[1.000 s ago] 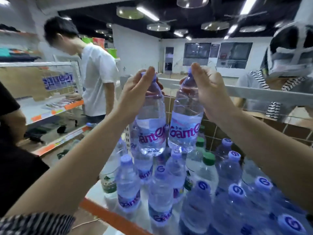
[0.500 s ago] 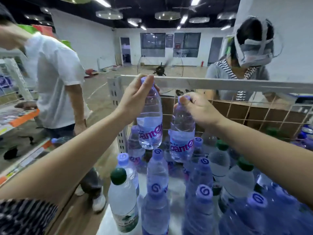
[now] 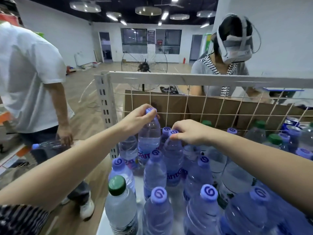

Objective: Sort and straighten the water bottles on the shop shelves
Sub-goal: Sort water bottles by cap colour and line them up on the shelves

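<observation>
Because a bottle is easiest to steer by its top, the left hand (image 3: 138, 119) curls its fingers round the purple cap (image 3: 150, 110) of one water bottle (image 3: 149, 134), held upright and higher than the rest in the middle of the frame. The right hand (image 3: 189, 133) pinches the cap of a second bottle (image 3: 172, 156), low in the pack on the white shelf (image 3: 102, 225), near the wire back (image 3: 220, 106). Purple tops crowd together, likely as one sort, with a green-capped bottle (image 3: 118, 206) at the lower left; each purple top has a dark swirl, and the blue labels (image 3: 176, 173) show pink letters like "ante", partly hidden.
</observation>
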Demonstrator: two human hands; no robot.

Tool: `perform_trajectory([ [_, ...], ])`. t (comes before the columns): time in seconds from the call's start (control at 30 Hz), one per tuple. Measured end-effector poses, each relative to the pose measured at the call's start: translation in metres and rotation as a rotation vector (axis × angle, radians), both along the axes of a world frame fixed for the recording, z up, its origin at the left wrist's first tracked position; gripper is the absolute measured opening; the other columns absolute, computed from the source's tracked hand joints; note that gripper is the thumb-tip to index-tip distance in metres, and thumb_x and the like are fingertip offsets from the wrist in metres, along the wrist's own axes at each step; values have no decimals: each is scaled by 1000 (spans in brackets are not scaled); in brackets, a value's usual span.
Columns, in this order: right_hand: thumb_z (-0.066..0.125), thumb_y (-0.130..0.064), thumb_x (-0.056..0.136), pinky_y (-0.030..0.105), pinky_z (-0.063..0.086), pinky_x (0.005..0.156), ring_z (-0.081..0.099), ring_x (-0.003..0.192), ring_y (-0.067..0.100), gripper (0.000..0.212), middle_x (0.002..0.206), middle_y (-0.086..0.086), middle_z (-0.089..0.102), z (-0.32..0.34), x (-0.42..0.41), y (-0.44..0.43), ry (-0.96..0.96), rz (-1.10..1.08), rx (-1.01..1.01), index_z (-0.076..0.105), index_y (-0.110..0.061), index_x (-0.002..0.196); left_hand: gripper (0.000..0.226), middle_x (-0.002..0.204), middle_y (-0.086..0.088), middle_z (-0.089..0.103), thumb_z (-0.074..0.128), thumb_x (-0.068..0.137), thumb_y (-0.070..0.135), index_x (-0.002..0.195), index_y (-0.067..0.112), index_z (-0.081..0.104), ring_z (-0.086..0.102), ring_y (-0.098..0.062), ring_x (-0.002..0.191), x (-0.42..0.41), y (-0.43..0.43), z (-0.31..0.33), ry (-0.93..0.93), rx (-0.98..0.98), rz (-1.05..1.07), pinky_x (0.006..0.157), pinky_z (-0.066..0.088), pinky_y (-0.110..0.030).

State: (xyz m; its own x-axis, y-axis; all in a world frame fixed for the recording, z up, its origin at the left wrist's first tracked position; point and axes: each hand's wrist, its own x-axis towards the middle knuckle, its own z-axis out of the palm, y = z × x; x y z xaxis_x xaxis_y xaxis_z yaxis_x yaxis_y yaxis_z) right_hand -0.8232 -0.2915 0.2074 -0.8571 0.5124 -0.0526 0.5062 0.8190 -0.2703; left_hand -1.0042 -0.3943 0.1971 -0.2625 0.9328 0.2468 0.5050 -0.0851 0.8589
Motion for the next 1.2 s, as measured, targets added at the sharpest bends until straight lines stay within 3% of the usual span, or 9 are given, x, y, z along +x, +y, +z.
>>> perform_trajectory([
  [0.27,61,-37,93,36,43,67,62,85,33,40,100,21,67,-16,-5,3,-167,46,-11,66,1,103,17,86,5,60,61,94,34,103,19,60,52,-10,78,-14,5,-21,306,-218,17,69,41,-24],
  [0.4,69,-36,88,20,43,64,63,82,16,34,97,6,71,-5,4,7,-64,63,-16,70,-8,108,20,92,2,62,64,93,31,105,16,59,52,-9,79,-15,7,-29,454,-292,2,67,40,-17],
  [0.47,69,-35,88,9,43,66,61,81,3,30,99,-4,71,9,16,12,72,47,-16,71,-19,113,18,84,8,58,66,91,28,103,17,58,49,-7,73,-16,8,-36,533,-316,-6,62,37,-12],
  [0.6,65,-33,91,21,46,78,63,83,7,19,94,-6,72,31,53,34,234,-37,48,74,-24,105,17,74,11,53,69,89,28,100,21,58,45,-1,63,-17,6,-38,524,-346,-12,58,37,-15],
  [0.73,66,-35,90,24,48,78,67,87,12,15,92,-4,74,28,93,67,238,-87,48,75,-27,98,22,82,11,62,72,84,37,102,26,65,55,-4,70,-8,11,-15,760,-459,26,64,43,-18],
  [0.9,64,-37,91,26,51,76,66,78,6,15,88,-6,74,21,130,87,222,-15,-34,74,-27,93,19,90,4,69,68,88,33,101,19,68,64,-16,85,46,40,12,746,-131,137,77,46,-25],
  [0.97,65,-39,90,27,55,74,67,75,4,17,85,-6,73,18,145,84,163,91,-142,74,-25,93,20,95,4,71,67,90,30,106,17,69,65,-13,88,76,52,15,701,-87,44,80,47,-22],
  [1.07,67,-43,88,21,54,75,67,81,0,24,90,-9,73,10,164,79,55,233,-211,74,-24,100,28,102,9,65,64,92,33,115,18,66,59,-7,89,112,67,10,821,-187,-159,77,43,-16],
  [1.2,70,-39,87,17,51,74,63,79,-3,28,93,-8,72,-2,174,77,25,345,-316,71,-19,107,37,109,7,62,62,92,42,122,20,60,53,-7,90,136,79,3,882,-297,-224,73,38,-15],
])
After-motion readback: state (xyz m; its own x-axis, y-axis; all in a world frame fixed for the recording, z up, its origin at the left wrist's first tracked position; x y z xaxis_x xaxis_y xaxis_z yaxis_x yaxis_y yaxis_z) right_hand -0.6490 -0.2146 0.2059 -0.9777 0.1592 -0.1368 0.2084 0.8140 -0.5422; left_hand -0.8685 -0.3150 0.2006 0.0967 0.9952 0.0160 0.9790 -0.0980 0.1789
